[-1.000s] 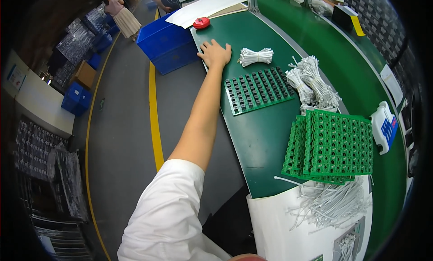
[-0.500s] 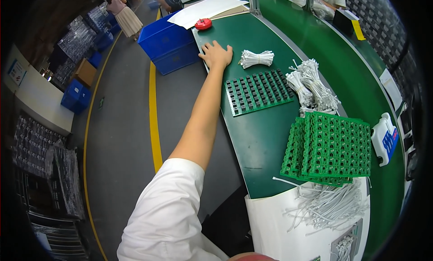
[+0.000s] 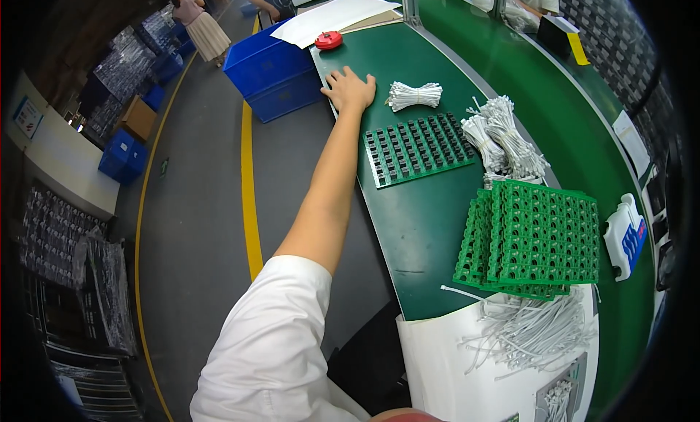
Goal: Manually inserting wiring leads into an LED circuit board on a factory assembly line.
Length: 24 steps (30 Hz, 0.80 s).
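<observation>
resting palm down at the left edge of the green bench (image 3: 423, 240), toward its far end, the left hand (image 3: 350, 90) has its fingers spread and grips nothing that shows in the head view. the right hand is out of the picture, so i cannot tell its state. just right of the left hand, lying on the bench, is a tied bundle of white leads (image 3: 415, 95). nearer along the left edge lies a flat circuit board (image 3: 419, 151) carrying rows of black parts, its left side close to that edge. by the right edge, two larger white bundles (image 3: 514, 141) lie together, and nearer still is an uneven stack of green boards (image 3: 547, 232). at the near end, loose white strands (image 3: 525, 334) spread over a white sheet (image 3: 445, 371), with a grey tray (image 3: 572, 393) beside them. a red round object (image 3: 328, 39) sits at the far left corner, next to white paper (image 3: 332, 17). off the left edge, on the floor, stands a blue bin (image 3: 266, 65); past the right edge, a white-and-blue object (image 3: 623, 236) lies on a green strip (image 3: 620, 313).
</observation>
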{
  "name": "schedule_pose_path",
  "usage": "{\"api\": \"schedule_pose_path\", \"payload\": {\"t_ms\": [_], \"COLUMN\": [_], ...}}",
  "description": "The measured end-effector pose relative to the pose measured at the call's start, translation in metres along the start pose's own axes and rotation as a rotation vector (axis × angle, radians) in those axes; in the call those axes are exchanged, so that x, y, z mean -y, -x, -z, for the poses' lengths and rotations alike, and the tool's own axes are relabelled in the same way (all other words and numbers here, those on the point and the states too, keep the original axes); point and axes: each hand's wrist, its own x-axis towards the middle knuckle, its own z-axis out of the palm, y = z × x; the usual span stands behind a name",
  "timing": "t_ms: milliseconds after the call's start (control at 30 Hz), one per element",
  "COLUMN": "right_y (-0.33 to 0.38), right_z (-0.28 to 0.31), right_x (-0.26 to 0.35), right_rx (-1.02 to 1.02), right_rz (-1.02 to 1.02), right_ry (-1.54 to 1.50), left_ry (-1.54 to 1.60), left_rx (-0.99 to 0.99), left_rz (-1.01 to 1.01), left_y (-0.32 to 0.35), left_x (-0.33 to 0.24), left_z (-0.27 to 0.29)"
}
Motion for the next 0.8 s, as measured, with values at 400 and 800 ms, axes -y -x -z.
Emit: {"api": "schedule_pose_path", "payload": {"t_ms": [400, 800], "right_y": [-0.006, -0.019], "right_z": [-0.005, -0.018], "right_x": [-0.006, -0.007], "right_rx": [-0.041, -0.107], "right_rz": [0.086, 0.145], "right_ry": [0.031, 0.091], "left_ry": [0.015, 0.010], "left_rx": [-0.030, -0.019], "left_rz": [-0.001, -0.007], "left_y": [-0.001, 0.000], "left_x": [0.002, 0.002], "left_z": [-0.001, -0.002]}}
